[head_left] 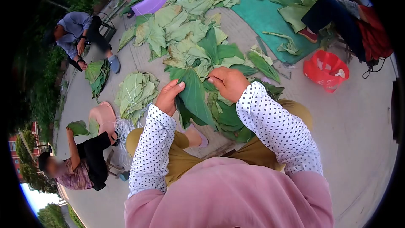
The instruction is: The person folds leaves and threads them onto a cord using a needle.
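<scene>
A large green lotus leaf (194,95), folded with its veins fanning from the top, hangs between my hands. My left hand (168,97) pinches its left edge, thumb on top. Close to the leaf's upper right, my right hand (230,83) has its fingers closed on a thin, dark, stick-like thing (203,77), too small to name surely. Under my right forearm lies a stack of folded green leaves (225,116). Beyond my hands, paler leaves (185,55) cover the ground. A tied bundle of leaves (136,93) rests left of my left hand.
White strings (125,133) hang near a pink basin (103,118) at left. A red basin (326,71) stands at right, near a green sheet (261,21) with leaves. A purple basin (151,1) is farther off. Several seated people surround the leaves, some holding leaves.
</scene>
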`<state>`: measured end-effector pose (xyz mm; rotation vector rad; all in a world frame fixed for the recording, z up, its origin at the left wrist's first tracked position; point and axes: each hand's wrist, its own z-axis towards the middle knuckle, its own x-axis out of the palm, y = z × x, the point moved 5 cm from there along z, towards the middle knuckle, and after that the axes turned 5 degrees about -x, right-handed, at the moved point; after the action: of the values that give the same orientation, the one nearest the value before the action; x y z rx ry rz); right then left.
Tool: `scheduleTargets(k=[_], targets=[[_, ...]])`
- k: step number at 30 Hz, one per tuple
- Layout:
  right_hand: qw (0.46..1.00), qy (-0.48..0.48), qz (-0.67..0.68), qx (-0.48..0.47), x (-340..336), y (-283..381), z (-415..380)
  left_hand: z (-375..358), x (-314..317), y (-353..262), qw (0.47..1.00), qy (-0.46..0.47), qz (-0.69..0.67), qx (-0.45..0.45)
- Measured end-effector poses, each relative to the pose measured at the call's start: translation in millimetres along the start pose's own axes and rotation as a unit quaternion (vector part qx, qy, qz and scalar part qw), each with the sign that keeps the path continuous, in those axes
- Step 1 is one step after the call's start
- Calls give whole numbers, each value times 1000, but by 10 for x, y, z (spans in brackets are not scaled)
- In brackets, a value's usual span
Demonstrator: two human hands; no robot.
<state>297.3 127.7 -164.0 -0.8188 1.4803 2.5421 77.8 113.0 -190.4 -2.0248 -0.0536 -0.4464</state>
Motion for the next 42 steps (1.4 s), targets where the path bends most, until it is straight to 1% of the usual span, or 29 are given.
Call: scheduleTargets(k=[1, 2, 4, 7, 11, 13, 14, 15, 16, 17, 18, 19, 20, 21, 23, 24, 26, 27, 29, 31, 32, 33, 34, 36, 38, 40, 41, 42], targets=[[1000, 3, 1, -24, 31, 15, -12, -28, 73, -6, 1000, 0, 0, 2], [1000, 4, 0, -25, 48, 11, -25, -46, 152, 6, 1000, 7, -2, -12], [996, 14, 62, -66, 67, 64, -40, -64, 239, 39, 999, 12, 2, -31], [991, 34, 92, -87, 56, 124, -52, -61, 274, 85, 999, 28, 2, -34], [990, 26, 107, -92, -25, 184, -49, -81, 365, 43, 999, 32, -10, -36], [992, 48, 114, -34, -36, 186, -59, -52, 347, 106, 996, 50, 35, -68], [991, 54, 119, -20, -19, 170, -75, -36, 358, 127, 994, 52, 58, -77], [991, 53, 122, -15, -1, 152, -74, -35, 398, 103, 994, 26, 98, -50], [994, 50, 85, -46, -10, 161, -58, -21, 411, 77, 988, 8, 153, 19], [993, 46, 91, -52, 2, 139, -57, -20, 474, 38, 979, -17, 191, 72], [995, 49, 72, -42, 15, 113, -62, 9, 380, 86, 965, -61, 233, 102], [996, 39, 75, -40, 0, 129, -62, 8, 325, 76, 926, -105, 329, 152], [996, 36, 77, -38, -1, 137, -58, -68, 420, 8, 929, -130, 312, 149], [995, 39, 75, -49, -7, 180, -47, -78, 449, -10, 931, -108, 301, 176], [996, 52, 77, 10, 4, 184, -66, -102, 505, 94, 971, -44, 186, 141], [995, 48, 92, 5, 19, 181, -70, -139, 551, 75, 971, -48, 185, 146], [994, 53, 91, 13, 17, 195, -71, -187, 600, 99, 983, -60, 129, 114], [994, 55, 92, 27, 10, 198, -78, -207, 618, 112, 983, -60, 129, 117], [994, 47, 94, 31, 19, 174, -90, -246, 641, 108, 977, -74, 126, 154], [997, 14, 55, -48, -17, 220, -98, -226, 570, 152, 973, -86, 149, 152], [997, 14, 55, -45, -27, 223, -111, -231, 541, 187, 969, -100, 172, 145], [996, 7, 6, -84, -46, 275, -104, -246, 544, 205, 970, -99, 171, 143], [991, -1, -42, -124, -58, 319, -100, -257, 553, 193, 965, -98, 185, 160], [993, 0, -39, -113, -31, 292, -118, -263, 550, 192, 959, -99, 199, 177], [994, 4, -32, -107, -7, 293, -137, -262, 525, 199, 941, -111, 243, 209], [998, 63, 0, -19, 20, 262, -157, -243, 487, 220, 940, -120, 240, 211], [998, 65, 1, -22, 1, 323, -155, -230, 477, 228, 940, -125, 237, 213], [999, 52, 4, -2, -32, 382, -149, -236, 499, 217, 939, -128, 236, 213]])
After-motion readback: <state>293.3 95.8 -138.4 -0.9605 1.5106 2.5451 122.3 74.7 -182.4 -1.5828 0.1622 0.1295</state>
